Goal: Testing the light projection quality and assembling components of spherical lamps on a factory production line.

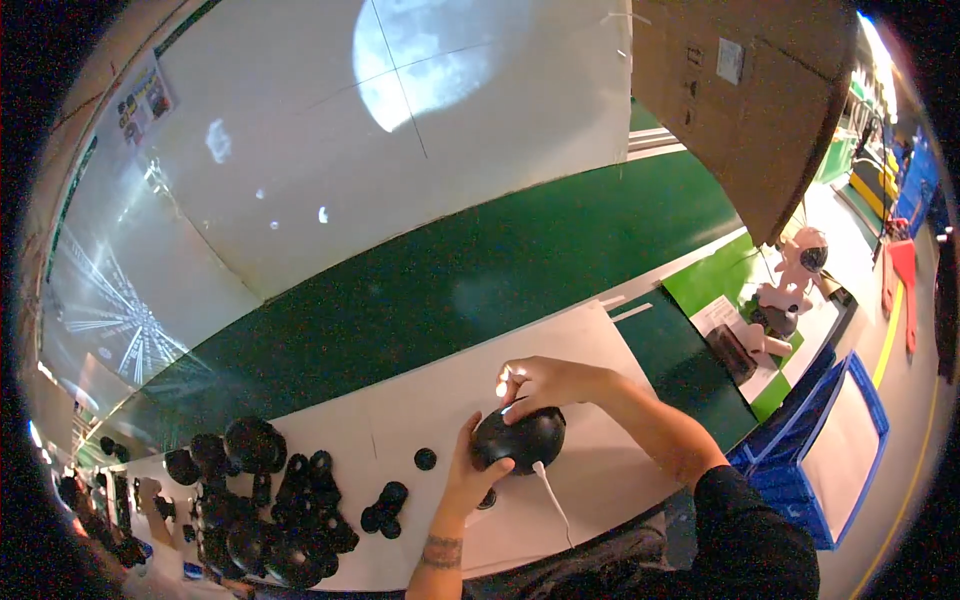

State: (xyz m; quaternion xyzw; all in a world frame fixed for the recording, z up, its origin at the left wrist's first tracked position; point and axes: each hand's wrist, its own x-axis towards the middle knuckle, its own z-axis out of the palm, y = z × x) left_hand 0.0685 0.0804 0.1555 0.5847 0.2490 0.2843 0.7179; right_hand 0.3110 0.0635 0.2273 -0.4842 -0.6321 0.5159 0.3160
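Observation:
A black, ball-shaped projector (525,440) rests above the white board (590,370), a white cable (553,505) running from its lower side. Around its left side curl the fingers and thumb of my left hand (468,470), gripping it. My right hand (550,382) is bent over its top, thumb near the shell and fingertips pinched together. Bright light falls on those fingertips; whatever they hold is too small to make out. A small black disc (425,459) lies left of my left hand, and another round black piece (487,498) is partly hidden beside my left wrist.
Many black balls (250,445) and stacked black discs (385,508) crowd the left. A projected moon (430,60) shows on the upright white panel (280,120). To the right are a cardboard box (750,90), pale figurines (785,290) and a blue crate (840,450).

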